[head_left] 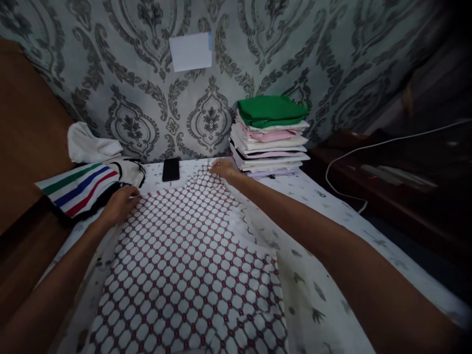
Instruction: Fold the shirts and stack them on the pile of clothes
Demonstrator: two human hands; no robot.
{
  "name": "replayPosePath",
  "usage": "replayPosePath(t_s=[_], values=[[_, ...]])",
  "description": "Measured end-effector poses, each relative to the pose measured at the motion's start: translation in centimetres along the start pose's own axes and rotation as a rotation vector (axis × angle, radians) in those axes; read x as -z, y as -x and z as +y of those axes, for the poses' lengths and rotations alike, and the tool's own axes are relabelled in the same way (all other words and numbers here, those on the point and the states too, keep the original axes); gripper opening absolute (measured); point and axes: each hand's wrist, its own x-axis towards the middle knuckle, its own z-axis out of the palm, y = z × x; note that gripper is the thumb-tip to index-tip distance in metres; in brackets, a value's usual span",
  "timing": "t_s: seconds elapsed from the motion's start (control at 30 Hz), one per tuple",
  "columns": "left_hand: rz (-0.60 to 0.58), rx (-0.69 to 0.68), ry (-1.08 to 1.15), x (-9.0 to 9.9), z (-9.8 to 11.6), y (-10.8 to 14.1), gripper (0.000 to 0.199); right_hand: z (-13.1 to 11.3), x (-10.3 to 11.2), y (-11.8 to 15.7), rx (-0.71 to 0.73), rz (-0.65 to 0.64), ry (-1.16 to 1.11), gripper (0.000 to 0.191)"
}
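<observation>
A white garment with a red and grey lattice print (184, 255) lies spread out in front of me, its near end cut off by the bottom of the view. My left hand (121, 202) pinches its far left corner between thumb and fingers. At the far right corner, my right hand (223, 168) is closed on the cloth's edge, with the arm stretched along the right side. The garment looks mostly flat, with some wrinkles at the right side and lower right. Its exact kind I cannot tell.
A stack of folded clothes (271, 147), green on top, stands beyond my right hand. A black phone (170, 169) lies at the back. Striped cloth (83, 184) and white cloth (90, 143) are heaped at left. A white cable (328, 172) hangs at right. The patterned wall (210, 108) closes the back.
</observation>
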Motion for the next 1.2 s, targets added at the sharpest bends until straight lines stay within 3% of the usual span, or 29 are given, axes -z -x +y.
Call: replayPosePath(t_s=[0.17, 0.33, 0.5, 0.63, 0.77, 0.9, 1.07, 1.13, 1.2], values=[[0.018, -0.011, 0.026, 2.4, 2.1, 4.3, 0.026, -0.6, 2.9, 4.4, 0.130, -0.070, -0.266, 0.014], [0.055, -0.137, -0.100, 2.6, 2.9, 8.0, 0.026, 0.8, 5.1, 11.3, 0.253, -0.197, -0.526, 0.024], [0.042, -0.203, -0.182, 0.8, 2.2, 10.4, 0.026, 3.2, 6.0, 18.5, 0.349, -0.183, -0.256, 0.012], [0.036, -0.251, -0.255, -0.2, 1.6, 11.6, 0.032, 5.2, 5.8, 21.9, 0.441, -0.218, -0.051, 0.022], [0.044, -0.304, -0.324, -0.2, 1.3, 12.2, 0.042, 7.0, 5.7, 23.0, 0.530, -0.196, 0.064, 0.033], [0.036, -0.315, -0.357, 0.0, 1.1, 12.7, 0.042, 7.6, 6.0, 23.8, 0.588, -0.162, 0.125, 0.032], [-0.047, -0.313, -0.213, 0.1, 1.2, 12.7, 0.039, 7.1, 6.7, 23.3, 0.689, -0.360, 0.231, 0.040], [-0.109, -0.261, -0.073, 0.7, 1.6, 12.4, 0.039, 7.0, 7.0, 21.8, 0.612, -0.334, 0.218, 0.040], [-0.140, -0.127, 0.099, 1.5, 2.0, 11.9, 0.044, 6.9, 7.0, 19.6, 0.417, -0.186, 0.242, 0.031]])
